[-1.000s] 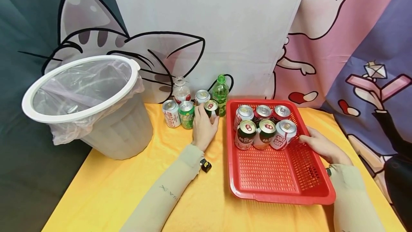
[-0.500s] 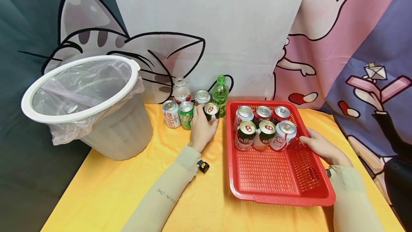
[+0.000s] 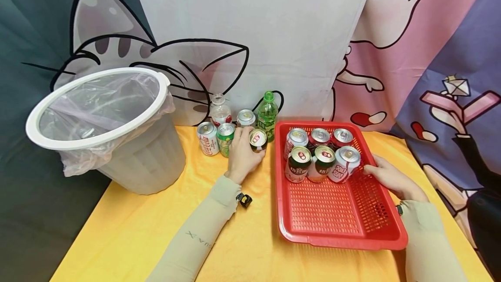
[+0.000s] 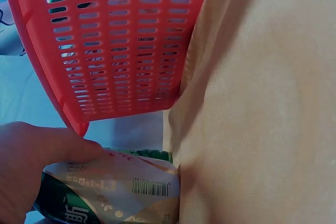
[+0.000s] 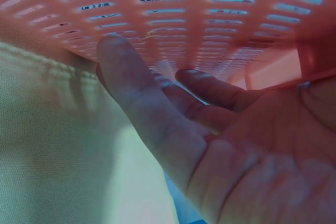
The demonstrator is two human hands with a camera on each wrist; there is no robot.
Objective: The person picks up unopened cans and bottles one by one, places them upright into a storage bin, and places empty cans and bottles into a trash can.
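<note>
My left hand (image 3: 242, 155) grips a dark green and pale drink can (image 3: 258, 140) from its left side. In the left wrist view the thumb lies along this can (image 4: 123, 190), whose barcode faces the camera and whose base is right at the cloth. My right hand (image 3: 391, 178) holds the right side of the red plastic basket (image 3: 325, 240), thumb over its rim. Seen from the right wrist, its fingers (image 5: 152, 114) reach under the basket's slotted wall. Several drink cans stand upright in two rows at the basket's far end, one of them white with red print (image 3: 345, 164).
Around the left hand stand a Coca-Cola can (image 3: 208, 139), a green can (image 3: 225, 138), a silver-topped can (image 3: 246, 118), a clear bottle (image 3: 220, 110) and a green bottle (image 3: 268, 114). A lined white bin (image 3: 146, 160) stands at left on the yellow cloth (image 3: 156, 221).
The gripped can and my left hand have come slightly nearer to me, away from the silver-topped can and green bottle. My right hand and the basket have stayed in place.
</note>
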